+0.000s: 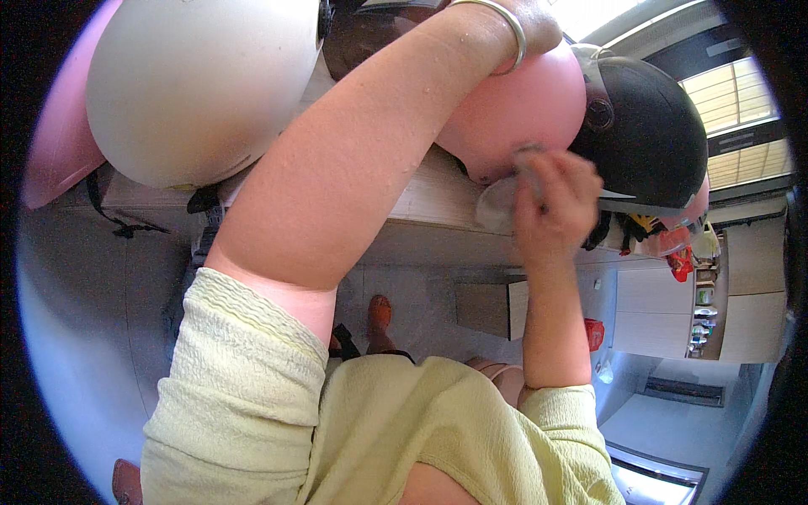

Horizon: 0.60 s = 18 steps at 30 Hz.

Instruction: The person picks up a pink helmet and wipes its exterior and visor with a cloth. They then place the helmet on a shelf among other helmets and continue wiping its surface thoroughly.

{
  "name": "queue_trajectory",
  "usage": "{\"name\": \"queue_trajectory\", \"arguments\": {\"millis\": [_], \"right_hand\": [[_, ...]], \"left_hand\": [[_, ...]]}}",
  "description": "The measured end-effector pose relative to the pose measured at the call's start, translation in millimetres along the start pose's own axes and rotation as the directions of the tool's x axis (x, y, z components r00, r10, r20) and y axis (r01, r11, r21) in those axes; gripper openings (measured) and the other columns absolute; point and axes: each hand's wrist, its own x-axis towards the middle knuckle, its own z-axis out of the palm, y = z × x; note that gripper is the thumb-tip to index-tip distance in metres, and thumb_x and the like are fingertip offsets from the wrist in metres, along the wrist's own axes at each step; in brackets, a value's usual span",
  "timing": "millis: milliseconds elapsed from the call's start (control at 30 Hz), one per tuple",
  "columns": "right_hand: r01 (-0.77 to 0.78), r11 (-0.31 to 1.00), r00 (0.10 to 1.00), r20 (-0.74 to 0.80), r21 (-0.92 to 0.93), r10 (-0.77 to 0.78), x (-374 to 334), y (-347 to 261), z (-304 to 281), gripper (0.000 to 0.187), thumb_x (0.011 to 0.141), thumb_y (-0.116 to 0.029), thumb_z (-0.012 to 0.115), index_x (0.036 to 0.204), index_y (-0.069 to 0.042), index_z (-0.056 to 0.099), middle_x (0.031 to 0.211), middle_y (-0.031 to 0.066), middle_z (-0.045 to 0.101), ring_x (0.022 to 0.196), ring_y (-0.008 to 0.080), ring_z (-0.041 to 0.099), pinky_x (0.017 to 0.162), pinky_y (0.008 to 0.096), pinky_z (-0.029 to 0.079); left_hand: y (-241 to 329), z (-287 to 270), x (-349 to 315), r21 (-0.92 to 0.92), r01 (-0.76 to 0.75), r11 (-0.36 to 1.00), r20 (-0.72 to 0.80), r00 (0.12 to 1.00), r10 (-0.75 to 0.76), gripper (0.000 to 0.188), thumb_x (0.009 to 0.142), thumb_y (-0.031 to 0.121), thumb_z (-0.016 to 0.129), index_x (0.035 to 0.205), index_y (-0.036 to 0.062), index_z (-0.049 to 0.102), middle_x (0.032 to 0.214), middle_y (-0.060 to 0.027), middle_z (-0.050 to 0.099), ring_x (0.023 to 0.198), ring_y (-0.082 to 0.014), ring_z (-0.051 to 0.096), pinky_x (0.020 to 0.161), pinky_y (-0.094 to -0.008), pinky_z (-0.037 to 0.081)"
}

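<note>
As far as can be judged, wiping or other close handwork under way at the lower rim of the pink helmet (pixel 539 101), seated on a pale wood-grain tabletop (pixel 421 198), just left of a black helmet (pixel 652 126). Probably called for next: a steadied shell and light finger pressure along the rim. Smooth, rounded, plain pink, softly lit; small dark fitting at the near corner. At the rim, right hand (pixel 560 198): fingers curled close together, blurred; impossible to tell whether pinching the pale, filmy piece (pixel 495 206) beside. By the helmet's far side, left hand (pixel 540 21), cut off above; no telling its grip. Farther left, large white helmet (pixel 202 93). Below, orange shoe (pixel 380 311) on grey floor.
</note>
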Motion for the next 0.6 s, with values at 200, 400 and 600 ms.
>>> {"name": "queue_trajectory", "arguments": {"millis": [200, 400, 600], "right_hand": [[0.126, 0.992, 0.991, -0.051, 0.005, -0.125, -14.4, -2.8, 17.7, 0.026, 0.072, -0.006, 0.072, 0.098, -0.01, 0.071, 0.097, 0.0089, 0.066, 0.091, 0.0287, 0.061, 0.081, 0.0393, 0.045], [-0.048, 0.998, 0.99, -0.127, 0.051, 0.054, 12.5, 0.0, 11.5, 0.026, 0.068, -0.007, 0.073, 0.095, -0.01, 0.072, 0.097, 0.0093, 0.067, 0.087, 0.0287, 0.061, 0.08, 0.0403, 0.045], [0.014, 0.997, 0.999, -0.049, 0.075, -0.011, -3.3, -4.7, 10.1, 0.021, 0.07, -0.009, 0.072, 0.091, -0.011, 0.071, 0.093, 0.0075, 0.065, 0.085, 0.0272, 0.061, 0.076, 0.0399, 0.042]], "left_hand": [[-9.1, 5.6, 9.5, 0.025, 0.019, 1.0, -0.059, 0.998, -0.018, 0.037, 0.085, 0.019, 0.05, 0.106, -0.0038, 0.07, 0.114, -0.0295, 0.064, 0.113, -0.0389, 0.062, 0.098, -0.0422, 0.047], [-5.3, -11.8, -0.6, 0.064, -0.079, 0.995, 0.041, 0.996, 0.076, 0.037, 0.086, 0.02, 0.048, 0.104, -0.0037, 0.071, 0.111, -0.0285, 0.065, 0.111, -0.0391, 0.062, 0.098, -0.042, 0.047], [-6.9, 0.0, 9.1, 0.089, -0.01, 0.996, 0.007, 1.0, 0.01, 0.036, 0.085, 0.02, 0.049, 0.102, -0.0026, 0.071, 0.11, -0.0286, 0.065, 0.109, -0.0389, 0.063, 0.097, -0.0436, 0.048]]}}
